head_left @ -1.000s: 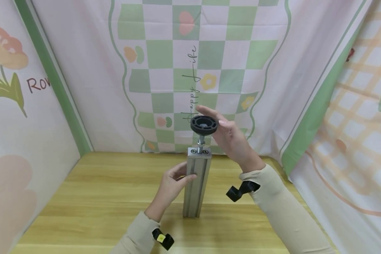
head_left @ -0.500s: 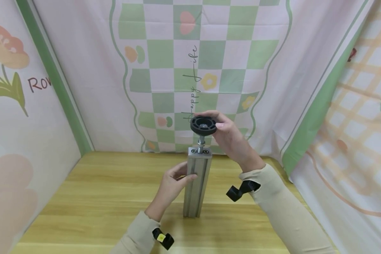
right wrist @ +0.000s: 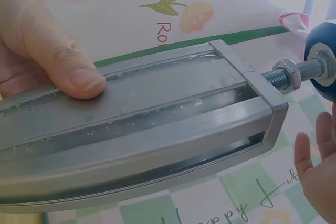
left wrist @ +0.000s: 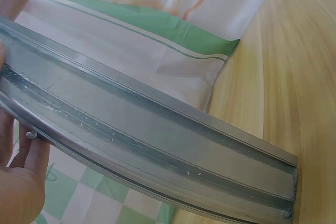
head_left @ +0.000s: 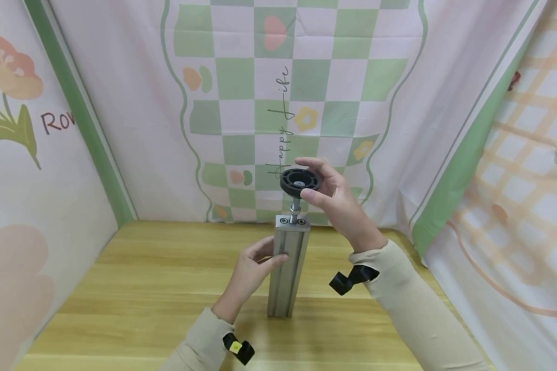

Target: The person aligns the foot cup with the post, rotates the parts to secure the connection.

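A silver aluminium profile [head_left: 285,278] stands upright on the wooden table, its lower end on the surface. My left hand [head_left: 252,265] grips it near the upper half, thumb on the front face and fingers around the back. An end plate [right wrist: 257,82] with two screws caps its top. From that plate rises a threaded stud [head_left: 296,205] bearing a hex nut [right wrist: 287,74]. On the stud sits a round black levelling foot [head_left: 290,189], its hollow side up. My right hand [head_left: 343,208] holds the foot at its right rim, thumb in front and fingers curved behind.
Behind the wooden table [head_left: 158,288] hangs a green-and-white checked curtain [head_left: 301,77]. Printed fabric walls [head_left: 14,180] close in both sides. Each sleeve carries a black wrist mount [head_left: 353,278].
The right hand's fingers have shifted around the foot's rim, and the thumb has come forward to its near right edge. The left hand and the profile have stayed in place.
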The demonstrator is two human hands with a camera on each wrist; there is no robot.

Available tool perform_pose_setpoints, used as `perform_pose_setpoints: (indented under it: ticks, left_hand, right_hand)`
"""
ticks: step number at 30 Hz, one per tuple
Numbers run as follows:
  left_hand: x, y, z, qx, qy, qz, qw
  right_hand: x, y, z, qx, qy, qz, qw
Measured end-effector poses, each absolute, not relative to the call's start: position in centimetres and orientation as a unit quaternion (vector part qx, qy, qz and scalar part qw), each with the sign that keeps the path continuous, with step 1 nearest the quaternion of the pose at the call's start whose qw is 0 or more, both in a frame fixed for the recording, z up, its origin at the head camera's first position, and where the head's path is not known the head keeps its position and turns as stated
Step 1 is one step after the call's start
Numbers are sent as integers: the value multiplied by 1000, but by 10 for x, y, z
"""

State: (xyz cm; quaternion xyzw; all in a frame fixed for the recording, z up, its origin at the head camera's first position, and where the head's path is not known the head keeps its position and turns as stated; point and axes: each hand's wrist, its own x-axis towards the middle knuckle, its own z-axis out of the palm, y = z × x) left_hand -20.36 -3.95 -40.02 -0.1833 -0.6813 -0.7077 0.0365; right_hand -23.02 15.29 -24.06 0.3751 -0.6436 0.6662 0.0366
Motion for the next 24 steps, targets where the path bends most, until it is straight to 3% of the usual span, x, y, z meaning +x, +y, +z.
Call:
perform_pose_setpoints:
  ticks: [4,12,24]
  left_hand:
    - [-203,-39,-401,-181,-681,-709,37]
    - [-202,-38,-401,-180,-684,-706,40]
    - [-201,-38,-400,-179,-687,-703,41]
  right_hand:
    - [-231,153,-241,389,-642,660,24]
    - [-235,153,-242,446,-567,689,-71]
    - [-236,155,-243,439,-561,697,-75]
